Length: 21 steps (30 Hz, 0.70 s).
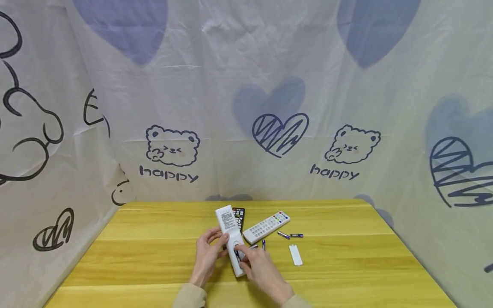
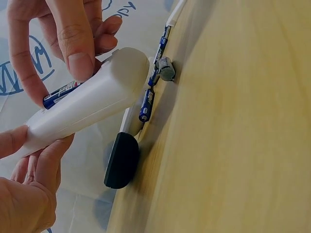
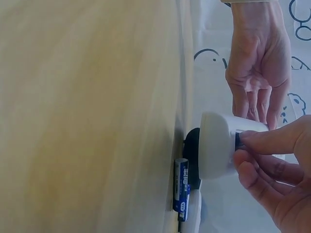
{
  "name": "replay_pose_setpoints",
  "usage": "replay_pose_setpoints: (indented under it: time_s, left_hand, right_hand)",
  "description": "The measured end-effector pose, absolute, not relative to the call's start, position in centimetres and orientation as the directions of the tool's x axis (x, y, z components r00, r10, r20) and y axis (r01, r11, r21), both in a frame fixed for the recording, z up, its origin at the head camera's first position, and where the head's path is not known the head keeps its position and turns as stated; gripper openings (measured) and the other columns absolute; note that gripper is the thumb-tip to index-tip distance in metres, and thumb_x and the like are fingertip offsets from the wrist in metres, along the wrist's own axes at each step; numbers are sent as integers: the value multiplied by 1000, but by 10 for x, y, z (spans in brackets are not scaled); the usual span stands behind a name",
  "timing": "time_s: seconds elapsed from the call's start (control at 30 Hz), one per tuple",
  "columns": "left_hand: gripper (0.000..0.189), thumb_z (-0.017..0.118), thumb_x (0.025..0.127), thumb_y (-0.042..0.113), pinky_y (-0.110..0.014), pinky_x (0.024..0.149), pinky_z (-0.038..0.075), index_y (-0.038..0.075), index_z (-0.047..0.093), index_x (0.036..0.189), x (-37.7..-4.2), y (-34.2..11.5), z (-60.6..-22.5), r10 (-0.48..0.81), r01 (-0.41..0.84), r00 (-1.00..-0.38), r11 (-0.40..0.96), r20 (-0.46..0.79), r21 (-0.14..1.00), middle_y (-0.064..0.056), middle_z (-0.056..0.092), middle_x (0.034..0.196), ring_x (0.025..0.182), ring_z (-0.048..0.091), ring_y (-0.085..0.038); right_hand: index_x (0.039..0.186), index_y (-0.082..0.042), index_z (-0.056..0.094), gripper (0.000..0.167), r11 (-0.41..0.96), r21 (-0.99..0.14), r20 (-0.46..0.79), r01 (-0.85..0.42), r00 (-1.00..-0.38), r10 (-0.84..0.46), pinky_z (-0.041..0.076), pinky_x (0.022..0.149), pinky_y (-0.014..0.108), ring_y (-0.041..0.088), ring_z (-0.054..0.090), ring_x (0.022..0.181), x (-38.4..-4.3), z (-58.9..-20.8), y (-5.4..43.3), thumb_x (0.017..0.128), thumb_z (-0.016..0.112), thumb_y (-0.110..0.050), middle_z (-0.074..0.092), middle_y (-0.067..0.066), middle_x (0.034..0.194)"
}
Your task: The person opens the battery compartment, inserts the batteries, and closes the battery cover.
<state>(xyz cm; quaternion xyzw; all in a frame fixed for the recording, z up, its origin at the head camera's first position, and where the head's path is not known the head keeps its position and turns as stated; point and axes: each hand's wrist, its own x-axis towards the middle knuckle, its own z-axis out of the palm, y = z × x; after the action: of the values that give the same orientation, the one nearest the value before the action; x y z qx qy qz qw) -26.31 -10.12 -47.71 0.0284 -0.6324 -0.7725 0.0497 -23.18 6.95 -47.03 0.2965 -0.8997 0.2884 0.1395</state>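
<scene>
Tilted above the table is a white remote control (image 1: 227, 218), its back facing up with the battery compartment uncovered. My left hand (image 1: 206, 253) grips it from the left side, thumb on top and fingers beneath. At the compartment, my right hand (image 1: 262, 270) pinches a dark blue battery (image 2: 62, 93) between thumb and fingers. That battery lies partly in the compartment; how deep it sits I cannot tell. Loose batteries lie to the right, among them one standing out near my right hand (image 1: 263, 245).
Behind the held remote lies a black remote (image 1: 240, 217). A second white remote (image 1: 265, 227) lies buttons up to its right. Two batteries (image 1: 297, 235) and a white battery cover (image 1: 295, 255) are farther right on the yellow wooden table (image 1: 346, 265). A printed cloth (image 1: 231, 179) hangs behind.
</scene>
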Motion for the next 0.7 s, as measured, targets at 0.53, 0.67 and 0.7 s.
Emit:
replay_pose_setpoints:
  time_s: [0.53, 0.67, 0.7]
  left_hand:
    - [45, 65, 95, 3, -30, 73, 66, -12, 50, 135, -264, -101, -475, -109, 45, -994, -224, 20, 974, -9, 66, 106, 80, 68, -11]
    - [44, 65, 95, 3, -30, 72, 66, -11, 51, 134, -264, -101, -476, -114, 44, -993, -212, 20, 976, -9, 66, 107, 80, 69, -11]
    - [44, 65, 95, 3, -30, 72, 66, -11, 51, 134, -264, -101, -476, -116, 44, -993, -210, 19, 977, -9, 66, 106, 79, 69, -11]
  right_hand:
    - [119, -5, 64, 39, 635, -495, 463, -593, -798, -385, 57, 61, 14, 14, 73, 72, -236, -468, 68, 83, 76, 1, 78, 12, 84]
    - [119, -6, 64, 39, 651, -480, 430, -588, -804, -410, 57, 61, 14, 13, 73, 71, -235, -467, 69, 82, 77, 0, 78, 10, 83]
    - [119, -6, 65, 39, 650, -478, 421, -590, -804, -419, 57, 61, 15, 12, 73, 71, -235, -466, 69, 82, 77, 1, 78, 10, 82]
